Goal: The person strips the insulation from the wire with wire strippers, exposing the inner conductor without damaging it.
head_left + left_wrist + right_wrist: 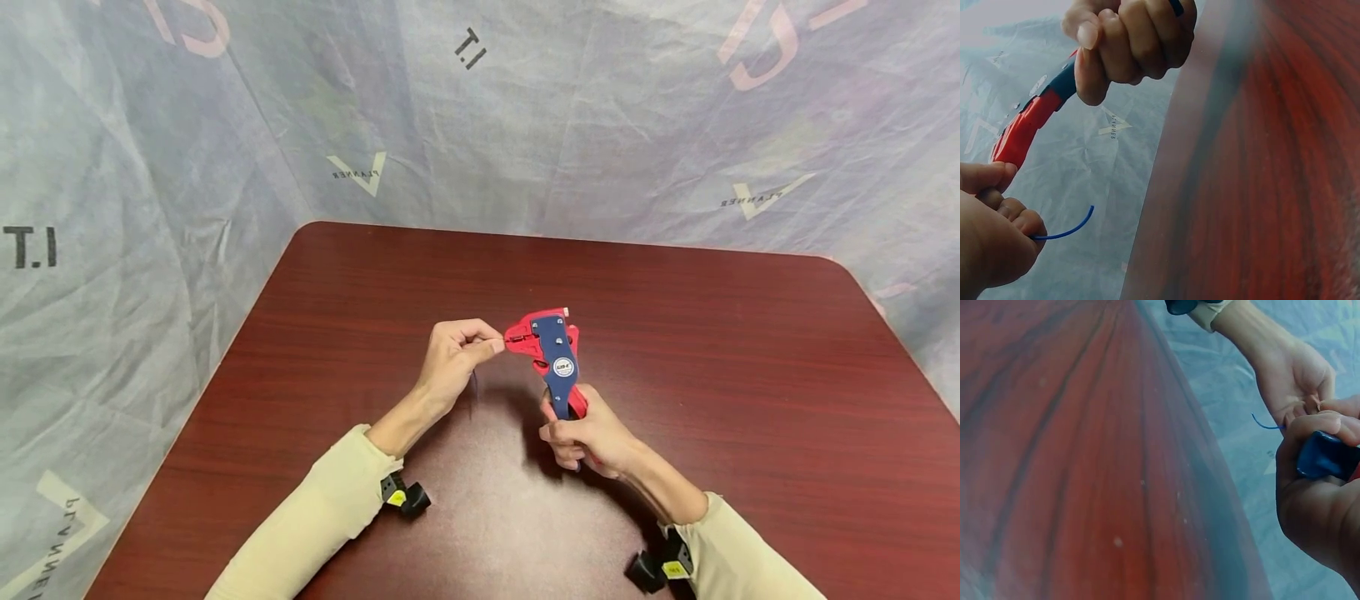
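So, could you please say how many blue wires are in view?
1: the blue wire, its free end curving out of the left hand; any more inside that hand would be hidden.

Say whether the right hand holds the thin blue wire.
No, the thin blue wire pokes out of the left hand, while the right hand grips the red-and-blue hand tool.

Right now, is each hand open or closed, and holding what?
Left hand: closed, pinching a blue wire.
Right hand: closed, gripping a red-and-blue tool.

Wire (1060, 236) seemingly left of tool (557, 346)
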{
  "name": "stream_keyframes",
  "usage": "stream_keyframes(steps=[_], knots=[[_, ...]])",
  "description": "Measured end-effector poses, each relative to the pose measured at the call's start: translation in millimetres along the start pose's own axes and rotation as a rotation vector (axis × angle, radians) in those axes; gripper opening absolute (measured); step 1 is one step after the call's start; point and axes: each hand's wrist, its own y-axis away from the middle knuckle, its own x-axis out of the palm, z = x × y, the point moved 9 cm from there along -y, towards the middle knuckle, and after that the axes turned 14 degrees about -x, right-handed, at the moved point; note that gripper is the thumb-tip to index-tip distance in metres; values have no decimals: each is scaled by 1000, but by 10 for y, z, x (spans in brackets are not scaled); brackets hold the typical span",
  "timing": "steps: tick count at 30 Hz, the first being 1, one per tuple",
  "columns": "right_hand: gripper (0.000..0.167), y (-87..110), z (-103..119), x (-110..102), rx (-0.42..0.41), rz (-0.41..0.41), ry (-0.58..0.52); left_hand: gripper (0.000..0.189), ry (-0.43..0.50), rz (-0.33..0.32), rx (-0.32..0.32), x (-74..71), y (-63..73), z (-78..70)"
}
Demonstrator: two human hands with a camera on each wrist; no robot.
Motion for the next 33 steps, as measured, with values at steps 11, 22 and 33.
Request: stream_keyframes(steps=[11,22,33], knots=[[20,2,90,13,-36,66,-8,11,29,18,2,8,13,-38],[18,5,120,-13,-37,74,-15,10,28,-12,2,-23,18,-33],[18,13,137,-10,-33,90,-24,10,19,-26,19,-34,26,-46]])
